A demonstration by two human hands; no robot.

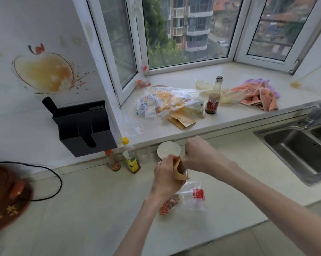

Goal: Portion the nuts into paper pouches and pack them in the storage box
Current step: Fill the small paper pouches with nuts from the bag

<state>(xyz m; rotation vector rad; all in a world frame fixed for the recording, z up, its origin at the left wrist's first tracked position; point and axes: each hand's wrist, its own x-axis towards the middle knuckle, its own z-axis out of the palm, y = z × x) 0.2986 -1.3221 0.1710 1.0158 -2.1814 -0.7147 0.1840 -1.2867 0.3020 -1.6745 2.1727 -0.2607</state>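
filling | my left hand grips pouch upright | right hand pinches at its mouth, contents unseen | keep mouth wide, over nut bag

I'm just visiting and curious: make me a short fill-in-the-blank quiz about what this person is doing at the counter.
1. The left hand grips a brown paper ____.
2. The right hand pinches at its ____ edge.
3. The plastic bag of nuts lies on the ____.
4. Behind the hands stands a white ____.

Missing words: pouch; top; counter; bowl
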